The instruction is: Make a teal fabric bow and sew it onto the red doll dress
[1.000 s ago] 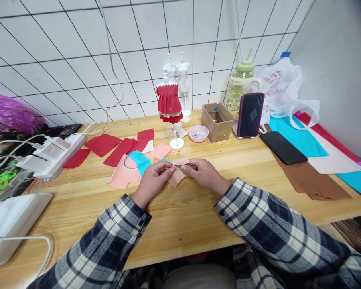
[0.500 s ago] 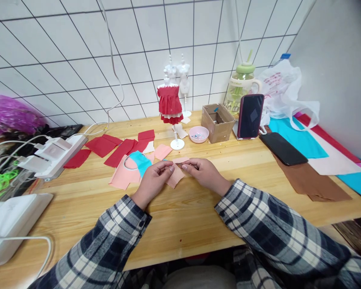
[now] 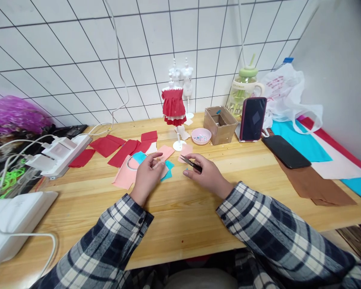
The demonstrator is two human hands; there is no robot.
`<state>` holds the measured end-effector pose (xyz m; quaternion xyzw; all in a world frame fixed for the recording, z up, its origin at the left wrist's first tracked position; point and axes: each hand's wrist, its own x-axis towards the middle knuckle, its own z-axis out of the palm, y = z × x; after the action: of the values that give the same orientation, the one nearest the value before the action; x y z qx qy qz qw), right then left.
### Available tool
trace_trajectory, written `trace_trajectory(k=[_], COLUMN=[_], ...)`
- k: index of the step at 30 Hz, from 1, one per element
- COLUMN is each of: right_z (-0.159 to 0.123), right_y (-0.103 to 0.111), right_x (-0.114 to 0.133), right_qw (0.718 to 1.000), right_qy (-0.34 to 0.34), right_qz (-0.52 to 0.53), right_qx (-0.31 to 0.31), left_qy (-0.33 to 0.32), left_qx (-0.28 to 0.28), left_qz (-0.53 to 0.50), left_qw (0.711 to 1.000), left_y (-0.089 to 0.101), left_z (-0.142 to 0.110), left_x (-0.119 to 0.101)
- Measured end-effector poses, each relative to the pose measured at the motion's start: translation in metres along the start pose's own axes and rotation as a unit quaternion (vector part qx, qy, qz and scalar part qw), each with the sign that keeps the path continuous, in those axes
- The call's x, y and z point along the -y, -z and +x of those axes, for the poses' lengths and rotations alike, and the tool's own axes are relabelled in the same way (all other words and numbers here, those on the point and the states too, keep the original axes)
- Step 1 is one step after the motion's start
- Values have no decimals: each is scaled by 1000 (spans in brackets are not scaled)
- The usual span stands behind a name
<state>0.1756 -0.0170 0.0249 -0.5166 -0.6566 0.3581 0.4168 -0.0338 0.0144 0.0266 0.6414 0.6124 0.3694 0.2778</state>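
My right hand (image 3: 209, 174) is closed around small dark thread snips (image 3: 192, 162), whose pointed blades stick out to the left, slightly apart. Across from it, my left hand (image 3: 149, 172) pinches a small pink fabric piece (image 3: 166, 171), mostly hidden behind the thumb and fingers. Blue fabric scraps (image 3: 168, 173) lie just beyond the left fingertips. Past the snips' tips, a separate pink scrap (image 3: 186, 151) rests on the table. Under the left hand's far side are a larger pink cloth (image 3: 123, 177) and a ring-shaped object (image 3: 129, 163), partly covered by blue cloth.
A small dress form (image 3: 173, 105) in a red ruffled dress stands behind the hands. Right of it are a pink bowl (image 3: 201, 137), a cardboard box (image 3: 225, 130) and a propped phone (image 3: 254, 119). Red fabric pieces (image 3: 124, 153) and a power strip (image 3: 63, 155) lie left.
My hands have moved apart. The snips in my right hand now show clearly, while the pink piece has shifted left with my left hand. The view has tilted slightly.
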Motion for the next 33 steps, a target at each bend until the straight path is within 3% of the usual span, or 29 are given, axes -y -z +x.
trace_trajectory(k=[3, 6, 11, 14, 17, 21, 24, 27, 30, 33], right_z=[3, 8, 22, 29, 29, 20, 13, 6, 1, -2], right_y=[2, 5, 10, 10, 10, 14, 13, 6, 0, -1], right_x=[-6, -13, -19, -21, -24, -23, -17, -10, -3, 3], right_qw=[997, 991, 955, 927, 931, 959, 950, 922, 911, 946], right_qy=[-29, -16, 25, 28, 30, 103, 206, 299, 308, 236], right_qz=[-73, -120, -296, -371, -363, -261, -231, -246, -261, -197], right_qx=[-26, -52, 2, 37, 33, -36, -49, 20, 83, 106], left_qy=[-38, -83, -143, -129, -65, 122, 221, 214, 190, 173], left_qx=[-53, -98, -73, 1, 136, 316, 376, 344, 274, 210], left_qz=[81, 114, 58, -42, -198, -370, -431, -497, -503, -468], left_qw=[995, 985, 985, 991, 969, 865, 790, 767, 797, 841], left_y=[1, 1, -1, -2, -3, -4, -4, -6, -9, -12], left_z=[2, 0, -4, -8, -13, -17, -16, -16, -15, -13], left_x=[1, -1, -5, -5, -5, -6, -9, -12, -11, -5])
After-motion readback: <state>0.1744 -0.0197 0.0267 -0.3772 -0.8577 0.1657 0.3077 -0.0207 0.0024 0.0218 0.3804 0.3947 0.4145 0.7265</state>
